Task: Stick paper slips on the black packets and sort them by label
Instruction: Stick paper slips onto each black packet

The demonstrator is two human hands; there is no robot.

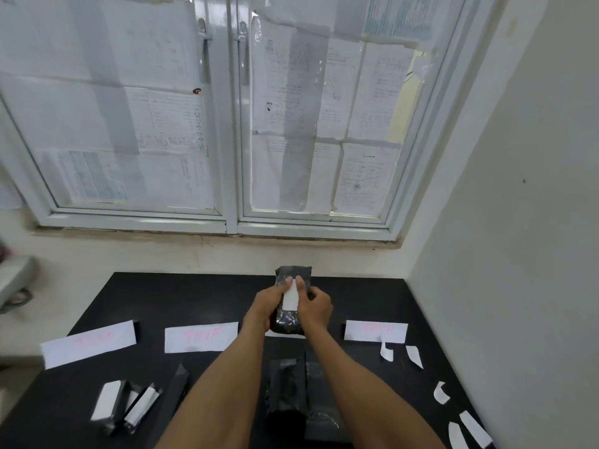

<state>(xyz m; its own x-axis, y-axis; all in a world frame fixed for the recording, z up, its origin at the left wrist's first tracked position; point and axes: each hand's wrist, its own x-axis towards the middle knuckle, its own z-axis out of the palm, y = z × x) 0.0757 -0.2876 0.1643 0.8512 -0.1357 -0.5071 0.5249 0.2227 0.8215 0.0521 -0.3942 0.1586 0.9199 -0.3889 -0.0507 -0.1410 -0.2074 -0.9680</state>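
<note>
Both hands hold one black packet [293, 273] raised over the far middle of the counter [356, 296]. The left hand [264, 304] and right hand [319, 307] each keep a curled grip round one side, and a fingertip from each presses a white paper slip [290, 299] onto its front.

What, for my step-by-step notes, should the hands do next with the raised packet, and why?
Probably press the white slip flat down its length: the left hand and right hand hold the black packet above the table, and both thumbs rest only on the slip's top end.
</note>
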